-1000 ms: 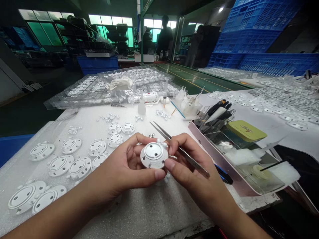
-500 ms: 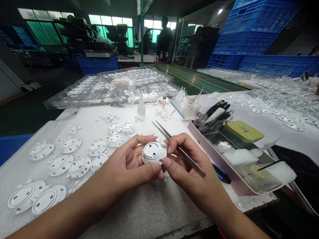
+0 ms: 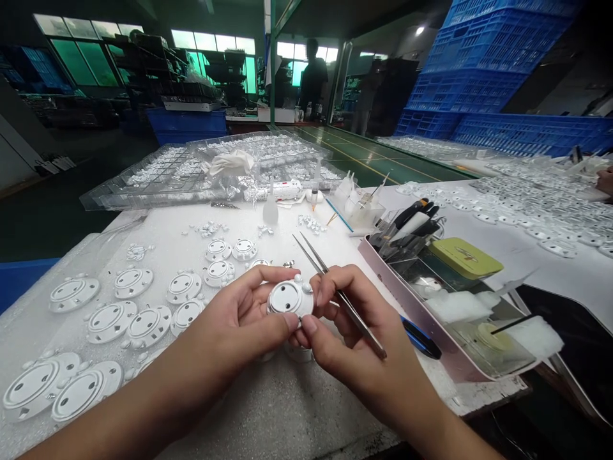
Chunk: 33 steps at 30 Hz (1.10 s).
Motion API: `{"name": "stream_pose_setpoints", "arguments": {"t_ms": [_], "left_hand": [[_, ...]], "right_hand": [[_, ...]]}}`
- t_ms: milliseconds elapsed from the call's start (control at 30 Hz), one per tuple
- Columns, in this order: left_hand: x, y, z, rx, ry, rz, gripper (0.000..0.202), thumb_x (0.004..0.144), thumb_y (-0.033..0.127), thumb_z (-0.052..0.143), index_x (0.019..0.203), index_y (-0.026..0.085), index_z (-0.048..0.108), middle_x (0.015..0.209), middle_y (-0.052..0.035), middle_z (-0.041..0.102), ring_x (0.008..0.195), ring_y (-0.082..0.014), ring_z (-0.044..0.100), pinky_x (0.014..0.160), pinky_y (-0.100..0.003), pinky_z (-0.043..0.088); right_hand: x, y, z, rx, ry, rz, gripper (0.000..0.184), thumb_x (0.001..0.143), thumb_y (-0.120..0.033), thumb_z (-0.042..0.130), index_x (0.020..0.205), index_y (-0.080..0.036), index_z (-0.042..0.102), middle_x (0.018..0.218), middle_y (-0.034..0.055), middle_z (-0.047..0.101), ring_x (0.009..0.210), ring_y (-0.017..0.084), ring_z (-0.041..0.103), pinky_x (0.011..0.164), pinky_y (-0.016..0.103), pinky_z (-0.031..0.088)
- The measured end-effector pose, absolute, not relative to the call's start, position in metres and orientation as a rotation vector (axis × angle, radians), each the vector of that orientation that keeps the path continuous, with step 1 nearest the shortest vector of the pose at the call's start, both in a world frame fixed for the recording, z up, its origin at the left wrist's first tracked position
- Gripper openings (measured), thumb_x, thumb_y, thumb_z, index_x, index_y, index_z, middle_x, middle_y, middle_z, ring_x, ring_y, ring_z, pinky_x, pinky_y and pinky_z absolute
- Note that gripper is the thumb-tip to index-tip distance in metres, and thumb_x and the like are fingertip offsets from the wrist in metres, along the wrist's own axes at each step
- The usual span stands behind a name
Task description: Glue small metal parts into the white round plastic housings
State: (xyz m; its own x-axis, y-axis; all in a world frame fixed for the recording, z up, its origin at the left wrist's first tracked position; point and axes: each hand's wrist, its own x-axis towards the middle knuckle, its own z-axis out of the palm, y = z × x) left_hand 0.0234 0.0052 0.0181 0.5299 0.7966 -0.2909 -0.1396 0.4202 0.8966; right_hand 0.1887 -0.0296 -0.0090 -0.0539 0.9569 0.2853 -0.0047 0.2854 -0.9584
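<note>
- Your left hand (image 3: 249, 313) cups the small round white plastic disc (image 3: 288, 298) in closed fingers, thumb on its near rim, raised just above the white foam sheet (image 3: 287, 409).
- Your right hand (image 3: 345, 329) grips the slim steel tweezers (image 3: 313, 259) tucked along the fingers, tips pointing away and empty, while its thumb and forefinger pinch the disc's right edge.
- The step in hand looks like pressing or checking a small fitting at that rim by fingertip.
- A next move calls for a steady left-hand hold, and for turning the tweezers carefully so their tips meet the disc.
- On the foam to the left lie similar white discs (image 3: 148, 322); a pink tray of tools (image 3: 383, 273) stands just to the right.
</note>
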Motion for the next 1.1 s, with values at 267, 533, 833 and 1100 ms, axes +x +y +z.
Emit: {"name": "stream_pose_setpoints", "arguments": {"t_ms": [267,533,833,1100], "left_hand": [[0.0234,0.0069,0.0130,0.936,0.770,0.693,0.044,0.079,0.019,0.075,0.118,0.023,0.055,0.107,-0.0060,0.069,0.104,-0.0209,0.064,0.086,-0.025,0.048],[0.0256,0.0058,0.0149,0.942,0.808,0.718,0.045,0.073,0.025,0.082,0.111,0.022,0.058,0.091,-0.0023,0.069,0.091,-0.0165,0.064,0.080,-0.020,0.048],[0.0244,0.0065,0.0161,0.867,0.724,0.699,0.037,0.078,0.013,0.073,0.111,0.020,0.058,0.084,0.0000,0.067,0.077,-0.0119,0.064,0.079,-0.020,0.052],[0.0237,0.0057,0.0207,0.746,0.630,0.717,0.031,0.081,0.014,0.063,0.111,0.013,0.059,0.088,-0.0075,0.068,0.076,-0.0154,0.066,0.076,-0.023,0.054]], "right_hand": [[0.1872,-0.0306,-0.0101,-1.002,-1.448,0.907,0.017,0.084,-0.014,0.062,0.088,-0.023,0.049,0.087,-0.0020,0.048,0.081,0.012,0.051,0.073,0.025,0.046],[0.1871,-0.0300,-0.0115,-0.997,-1.516,0.867,0.017,0.086,-0.016,0.062,0.089,-0.024,0.047,0.088,-0.0029,0.048,0.083,0.011,0.051,0.073,0.024,0.045],[0.1888,-0.0348,-0.0121,-0.943,-1.484,0.923,0.014,0.091,-0.018,0.059,0.092,-0.026,0.047,0.088,-0.0045,0.049,0.079,0.008,0.054,0.074,0.022,0.046],[0.1896,-0.0353,-0.0125,-0.823,-1.421,0.907,0.009,0.095,-0.018,0.056,0.099,-0.025,0.053,0.084,-0.0042,0.061,0.079,0.008,0.062,0.073,0.020,0.051]]}}
